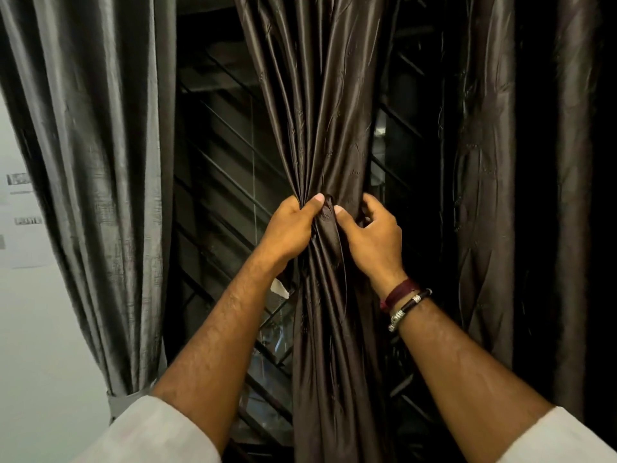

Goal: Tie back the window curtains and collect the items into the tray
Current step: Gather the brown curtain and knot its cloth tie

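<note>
Head: both hands' grip bunches curtain [320, 128]; fingers hidden.

left grip [289, 225] clenched, right grip [374, 238] pinching

White sleeves [157, 429] are being worn rolled back above both forearms. On the right wrist, a dark red thread band [399, 290] is being worn beside a dark cord bracelet [409, 304] fitted with silver beads and a silver clasp.
</note>
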